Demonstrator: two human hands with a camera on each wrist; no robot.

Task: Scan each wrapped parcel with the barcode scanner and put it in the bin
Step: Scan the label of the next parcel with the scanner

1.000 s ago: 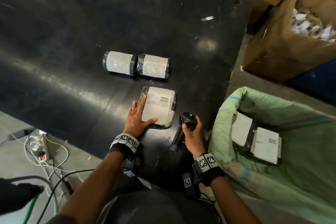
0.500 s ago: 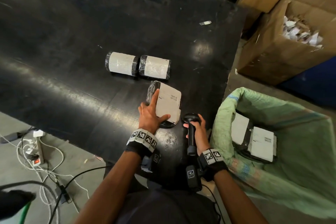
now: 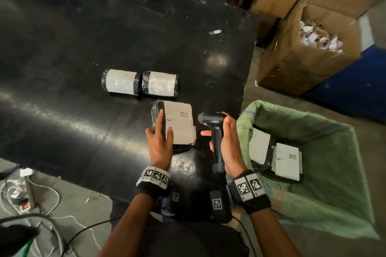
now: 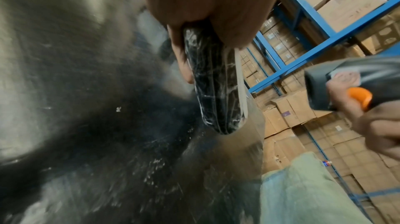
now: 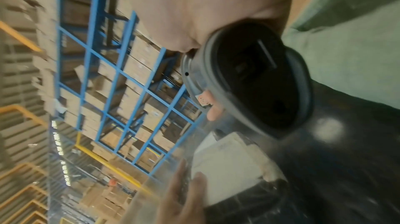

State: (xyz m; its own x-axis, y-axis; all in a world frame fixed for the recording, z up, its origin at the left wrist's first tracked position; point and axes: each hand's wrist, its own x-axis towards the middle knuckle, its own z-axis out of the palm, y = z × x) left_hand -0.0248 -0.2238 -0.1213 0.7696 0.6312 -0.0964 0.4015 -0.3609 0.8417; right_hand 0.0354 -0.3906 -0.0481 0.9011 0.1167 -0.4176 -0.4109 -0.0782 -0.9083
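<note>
A flat parcel (image 3: 179, 124) in black wrap with a white barcode label is tilted up on the black table (image 3: 83, 48), near its right edge. My left hand (image 3: 159, 142) grips its left side, thumb on the label; the left wrist view shows the parcel's dark edge (image 4: 214, 82) pinched between my fingers. My right hand (image 3: 227, 142) grips the handle of a dark barcode scanner (image 3: 211, 119), its head turned toward the label. In the right wrist view, the scanner window (image 5: 255, 80) faces the parcel (image 5: 229, 164). Two rolled parcels (image 3: 120, 82) (image 3: 159, 83) lie side by side farther back.
A green woven sack bin (image 3: 325, 194) stands open right of the table, holding two labelled parcels (image 3: 286, 160). An open cardboard box (image 3: 296, 64) of paper scraps sits beyond it. Cables and a power strip (image 3: 25, 194) lie on the floor at left.
My left hand has tipped the flat parcel up off the table. My right hand has raised the scanner upright and brought its head beside the label.
</note>
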